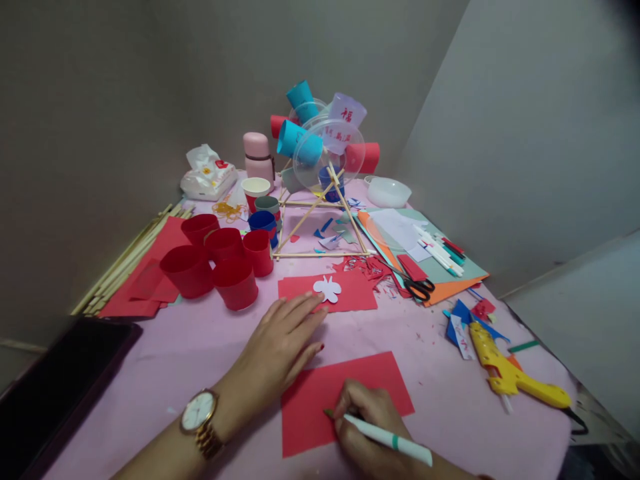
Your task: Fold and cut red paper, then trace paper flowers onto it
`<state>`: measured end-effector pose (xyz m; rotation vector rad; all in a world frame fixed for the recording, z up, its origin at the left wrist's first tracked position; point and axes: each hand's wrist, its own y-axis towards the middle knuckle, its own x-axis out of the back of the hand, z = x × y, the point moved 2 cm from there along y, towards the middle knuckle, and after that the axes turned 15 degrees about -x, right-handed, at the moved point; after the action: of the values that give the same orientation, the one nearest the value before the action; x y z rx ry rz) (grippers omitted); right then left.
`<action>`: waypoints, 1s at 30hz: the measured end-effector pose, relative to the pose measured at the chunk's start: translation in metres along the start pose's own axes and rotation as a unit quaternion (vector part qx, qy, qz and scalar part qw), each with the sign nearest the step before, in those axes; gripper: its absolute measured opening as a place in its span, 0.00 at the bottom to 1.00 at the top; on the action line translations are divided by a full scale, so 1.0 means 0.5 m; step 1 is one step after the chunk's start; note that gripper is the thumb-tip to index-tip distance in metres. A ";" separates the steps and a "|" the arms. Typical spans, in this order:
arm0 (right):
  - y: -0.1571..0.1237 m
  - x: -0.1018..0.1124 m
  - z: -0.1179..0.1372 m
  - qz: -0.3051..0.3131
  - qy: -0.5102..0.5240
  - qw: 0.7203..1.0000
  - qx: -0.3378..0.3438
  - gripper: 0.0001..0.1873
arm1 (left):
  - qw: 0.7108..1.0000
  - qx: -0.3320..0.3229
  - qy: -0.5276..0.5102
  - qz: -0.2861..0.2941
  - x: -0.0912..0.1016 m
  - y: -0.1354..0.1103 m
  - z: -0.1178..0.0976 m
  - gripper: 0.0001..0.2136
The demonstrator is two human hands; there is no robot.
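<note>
My right hand [367, 427] is closed round a white marker with a green band [390, 438]. Its tip is at or just above a red sheet of paper [307, 407] in front of me. My left hand [287, 333] lies flat with fingers stretched out, its wrist wearing a watch [199, 410]. The fingertips reach the near edge of another red paper [357, 297]. On that paper lies a white butterfly cutout [328, 289], close to the left fingertips.
Red paper cups [235, 283] stand at left, near wooden sticks [125, 260] and a dark tablet-like slab [60, 393]. Behind is a stick frame [320, 255] bearing a wheel of cups [330, 153]. Scissors [419, 288], markers [440, 250] and a yellow glue gun [505, 373] lie right.
</note>
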<state>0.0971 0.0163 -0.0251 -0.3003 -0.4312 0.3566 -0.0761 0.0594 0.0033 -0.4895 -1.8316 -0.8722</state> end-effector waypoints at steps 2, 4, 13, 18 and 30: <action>0.000 0.001 0.002 0.007 0.002 1.000 0.005 0.02 | 0.998 0.014 0.047 0.030 -0.009 0.028 0.010 0.20; 0.000 0.002 0.003 0.010 0.004 1.000 0.010 0.02 | 0.995 0.037 0.076 0.057 -0.021 0.053 0.019 0.21; 0.003 0.000 -0.015 0.017 0.045 0.999 0.003 0.05 | 0.992 0.076 0.082 0.066 -0.032 0.088 0.016 0.17; 0.000 0.007 -0.005 0.020 0.078 0.997 0.003 0.04 | 0.982 0.162 0.098 0.025 -0.006 0.110 0.028 0.14; -0.009 0.025 -0.002 -0.006 0.131 0.991 0.007 0.03 | 0.971 0.238 -0.016 -0.022 -0.007 0.149 0.078 0.05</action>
<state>0.1093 0.0168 -0.0202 -0.3255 -0.1726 0.3031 -0.0489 0.1379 0.0165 -0.1587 -2.0046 -0.4279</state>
